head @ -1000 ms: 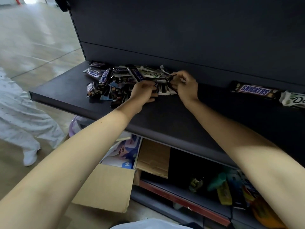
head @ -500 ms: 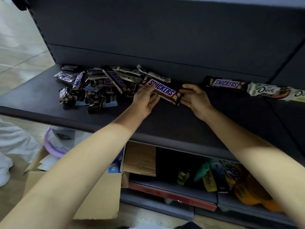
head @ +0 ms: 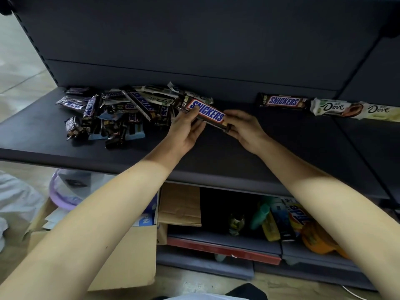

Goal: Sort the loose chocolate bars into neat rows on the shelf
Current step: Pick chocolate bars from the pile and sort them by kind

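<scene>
Chocolate bar (head: 206, 113) now clear of the pile (head: 108, 113), left hand (head: 184, 133) and right hand (head: 244, 131) each with a grip on one end; row (head: 283, 101) next

The right hand (head: 244, 131) covers the lower end of the held Snickers bar (head: 207, 114), and the thumb of the left hand (head: 186, 133) hides the bottom of its first letters. In the pile of chocolate bars (head: 112, 113) the wrappers overlap, so the lower ones are mostly buried. Their count cannot be told, and the small print is unreadable. The rightmost Dove bar (head: 383, 111) is cut off by the right edge. The left forearm (head: 97, 213) and right forearm (head: 324, 202) run out at the bottom edge. Below the shelf (head: 216, 152), the bottles and packets (head: 281, 221) sit in shadow, partly behind the right forearm, with most labels illegible. The left forearm hides part of the cardboard box (head: 129, 256).
</scene>
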A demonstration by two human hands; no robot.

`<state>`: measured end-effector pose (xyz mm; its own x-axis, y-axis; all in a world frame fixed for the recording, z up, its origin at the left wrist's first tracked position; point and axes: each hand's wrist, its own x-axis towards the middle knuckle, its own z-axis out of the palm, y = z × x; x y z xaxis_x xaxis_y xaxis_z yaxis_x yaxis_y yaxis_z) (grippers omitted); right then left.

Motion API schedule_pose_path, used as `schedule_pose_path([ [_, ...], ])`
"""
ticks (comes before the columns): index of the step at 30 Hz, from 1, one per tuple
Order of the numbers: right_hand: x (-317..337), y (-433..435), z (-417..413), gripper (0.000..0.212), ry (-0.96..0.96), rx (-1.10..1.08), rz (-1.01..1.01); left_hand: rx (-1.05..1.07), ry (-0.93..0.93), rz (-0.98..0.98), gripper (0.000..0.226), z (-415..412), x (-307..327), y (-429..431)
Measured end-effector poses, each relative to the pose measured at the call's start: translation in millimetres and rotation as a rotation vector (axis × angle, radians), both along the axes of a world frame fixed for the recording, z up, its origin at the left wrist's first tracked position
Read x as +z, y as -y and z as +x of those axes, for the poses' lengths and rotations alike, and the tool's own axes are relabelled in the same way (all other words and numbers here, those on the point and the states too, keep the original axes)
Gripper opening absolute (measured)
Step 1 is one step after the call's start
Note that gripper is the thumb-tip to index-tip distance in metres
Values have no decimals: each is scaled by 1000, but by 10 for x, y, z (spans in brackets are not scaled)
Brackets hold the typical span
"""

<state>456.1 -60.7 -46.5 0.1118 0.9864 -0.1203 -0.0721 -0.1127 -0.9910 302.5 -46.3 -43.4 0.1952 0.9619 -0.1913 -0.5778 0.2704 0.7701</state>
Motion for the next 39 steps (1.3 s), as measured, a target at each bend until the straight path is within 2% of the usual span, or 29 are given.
schedule_pose_path([
  [4,32,11,17,20,-23,-78,63,-9,-33,-39,6,1,30,16],
  [10,76,27,220,17,-46,-192,94,18,-206,-35,8,80,0,24],
  [12,83,45,331,18,-8,-196,97,42,-323,22,14,135,12,1],
  [17,79,45,654,21,131,-229,121,17,-787,280,9,332,39,-103],
  [21,93,3,988,22,298,-270,101,10,-979,342,7,616,58,-166],
  [25,74,-36,1356,20,417,-329,89,-18,-945,324,8,1015,52,-232],
  [29,76,-23,1702,22,398,-366,70,-51,-854,292,8,1405,24,-301],
  [35,13,-47,2021,28,443,-345,22,-102,-898,269,18,1821,-68,-388],
  [39,58,-97,2095,29,514,-307,27,-91,-926,275,13,1956,-98,-464],
])
